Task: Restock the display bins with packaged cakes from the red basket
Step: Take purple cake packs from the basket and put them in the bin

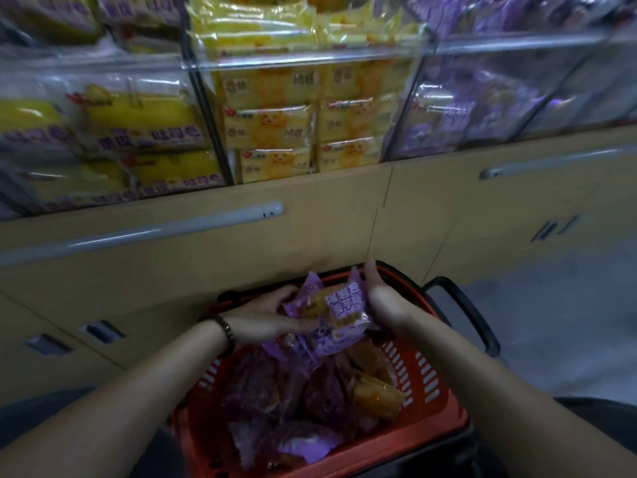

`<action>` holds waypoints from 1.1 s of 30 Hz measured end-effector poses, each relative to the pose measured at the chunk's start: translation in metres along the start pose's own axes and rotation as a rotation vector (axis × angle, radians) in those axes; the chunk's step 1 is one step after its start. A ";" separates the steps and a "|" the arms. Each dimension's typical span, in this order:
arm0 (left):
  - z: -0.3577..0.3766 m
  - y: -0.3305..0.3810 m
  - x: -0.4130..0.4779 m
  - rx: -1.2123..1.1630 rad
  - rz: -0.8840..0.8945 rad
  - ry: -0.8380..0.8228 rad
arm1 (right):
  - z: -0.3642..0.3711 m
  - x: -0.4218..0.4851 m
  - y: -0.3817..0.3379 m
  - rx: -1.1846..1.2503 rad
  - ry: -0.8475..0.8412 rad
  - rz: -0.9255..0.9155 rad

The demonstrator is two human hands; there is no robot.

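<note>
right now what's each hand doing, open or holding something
Left hand: grip closed on the purple cake packs.
Right hand: open, fingers straight, pressed against the same packs.

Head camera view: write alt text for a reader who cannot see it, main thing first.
A left hand grips and a right hand presses flat against purple-wrapped cakes held just above a red basket of more packets. Behind, clear display bins hold yellow and purple packets.
</note>
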State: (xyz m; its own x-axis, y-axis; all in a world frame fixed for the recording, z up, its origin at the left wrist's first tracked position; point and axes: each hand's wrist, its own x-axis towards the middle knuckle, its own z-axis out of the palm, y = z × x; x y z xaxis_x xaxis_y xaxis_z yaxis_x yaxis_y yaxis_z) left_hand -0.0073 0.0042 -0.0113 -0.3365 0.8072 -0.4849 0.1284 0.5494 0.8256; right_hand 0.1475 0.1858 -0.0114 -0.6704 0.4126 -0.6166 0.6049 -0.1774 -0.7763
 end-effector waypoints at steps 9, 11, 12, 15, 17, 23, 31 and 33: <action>0.010 0.032 -0.026 0.179 0.161 0.197 | -0.025 -0.077 -0.037 -1.330 0.321 -0.798; 0.019 0.035 -0.031 0.210 0.171 0.232 | -0.023 -0.083 -0.028 -1.429 0.349 -0.915; 0.023 0.041 -0.034 0.231 0.183 0.247 | -0.024 -0.085 -0.024 -1.445 0.373 -0.938; 0.024 0.079 -0.040 0.240 0.261 0.185 | -0.041 -0.092 -0.023 -1.463 0.554 -1.082; 0.017 0.117 -0.050 0.303 0.329 0.137 | -0.062 -0.106 -0.035 -1.422 0.696 -1.194; -0.016 0.245 -0.091 0.679 0.541 0.282 | -0.141 -0.175 -0.130 -1.187 0.873 -1.525; -0.088 0.371 -0.101 0.730 0.873 0.762 | -0.208 -0.190 -0.258 -0.938 1.191 -1.322; -0.102 0.369 -0.072 0.654 0.928 0.813 | -0.214 -0.177 -0.281 -0.948 1.177 -1.188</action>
State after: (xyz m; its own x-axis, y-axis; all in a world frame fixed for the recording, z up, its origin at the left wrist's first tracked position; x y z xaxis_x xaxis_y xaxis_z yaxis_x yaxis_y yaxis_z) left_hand -0.0307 0.1272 0.3573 -0.3012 0.7017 0.6457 0.9312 0.0707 0.3575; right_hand 0.1877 0.3541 0.3440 -0.5140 0.3153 0.7977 0.3970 0.9118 -0.1047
